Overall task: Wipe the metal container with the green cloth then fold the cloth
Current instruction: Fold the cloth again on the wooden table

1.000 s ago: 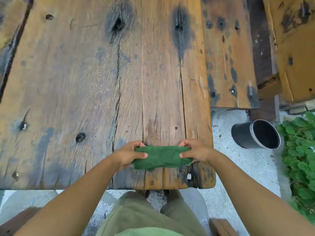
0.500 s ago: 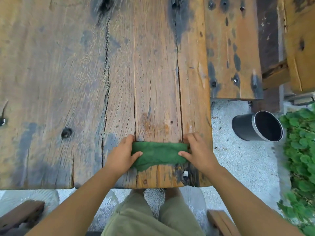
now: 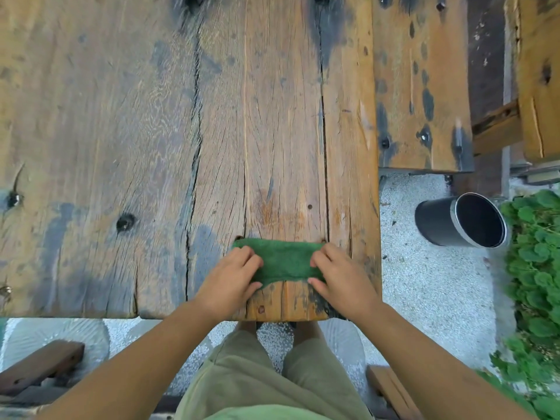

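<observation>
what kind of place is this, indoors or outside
Most likely outdoors, a garden or patio: a weathered plank table stands on pebbled ground, with leafy green plants growing at the right edge.

I see green cloth (image 3: 283, 260), folded flat strip at bench's (image 3: 121, 116) near edge, dark metal container (image 3: 439, 219), lying sideways on gravel (image 3: 424, 283)
</observation>
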Demonstrator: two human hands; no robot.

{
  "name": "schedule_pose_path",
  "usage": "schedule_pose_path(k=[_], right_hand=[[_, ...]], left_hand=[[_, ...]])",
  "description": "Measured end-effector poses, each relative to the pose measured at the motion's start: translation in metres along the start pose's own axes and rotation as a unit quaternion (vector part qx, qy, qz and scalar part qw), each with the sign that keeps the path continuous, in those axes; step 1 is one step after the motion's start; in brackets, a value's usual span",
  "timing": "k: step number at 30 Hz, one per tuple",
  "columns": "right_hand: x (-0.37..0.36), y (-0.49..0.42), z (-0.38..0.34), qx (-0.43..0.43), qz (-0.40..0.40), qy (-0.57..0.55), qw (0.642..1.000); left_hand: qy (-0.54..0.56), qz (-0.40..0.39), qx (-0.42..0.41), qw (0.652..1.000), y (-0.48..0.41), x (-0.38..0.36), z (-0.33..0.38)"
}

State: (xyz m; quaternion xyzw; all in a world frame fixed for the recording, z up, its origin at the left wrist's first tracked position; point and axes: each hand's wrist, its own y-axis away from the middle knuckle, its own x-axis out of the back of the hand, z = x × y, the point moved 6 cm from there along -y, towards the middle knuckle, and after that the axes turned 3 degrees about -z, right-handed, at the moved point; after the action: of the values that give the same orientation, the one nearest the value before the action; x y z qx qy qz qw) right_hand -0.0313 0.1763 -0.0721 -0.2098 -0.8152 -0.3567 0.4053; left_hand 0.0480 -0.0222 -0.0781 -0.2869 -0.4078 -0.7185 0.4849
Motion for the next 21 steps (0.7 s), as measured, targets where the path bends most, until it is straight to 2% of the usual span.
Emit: schedule_pose_path(k=[2,11,14,21], right_hand=[[-0.008,0.001,0.001,-0.018,-0.032,0.01,0.999],[0.0,-0.004,0.003,-0.016,-0.004,0.0,1.0],[0.013,-0.01,0.01,-0.017,0.009,-0.041,0.999],[0.039,-0.043,0.037,-0.068,0.002,-0.157,0.985]], left_hand=[[-0.013,-0.009,0.006,1.0,0.0,-0.001,-0.003],[-0.015,0.015,-0.017,1.0,-0.002,0.014,-0.008],[0.007,0.004,-0.018,1.0,-0.004,0.021,-0.009],[0.066,0.039,0.039,0.996,-0.041,0.052,-0.018]])
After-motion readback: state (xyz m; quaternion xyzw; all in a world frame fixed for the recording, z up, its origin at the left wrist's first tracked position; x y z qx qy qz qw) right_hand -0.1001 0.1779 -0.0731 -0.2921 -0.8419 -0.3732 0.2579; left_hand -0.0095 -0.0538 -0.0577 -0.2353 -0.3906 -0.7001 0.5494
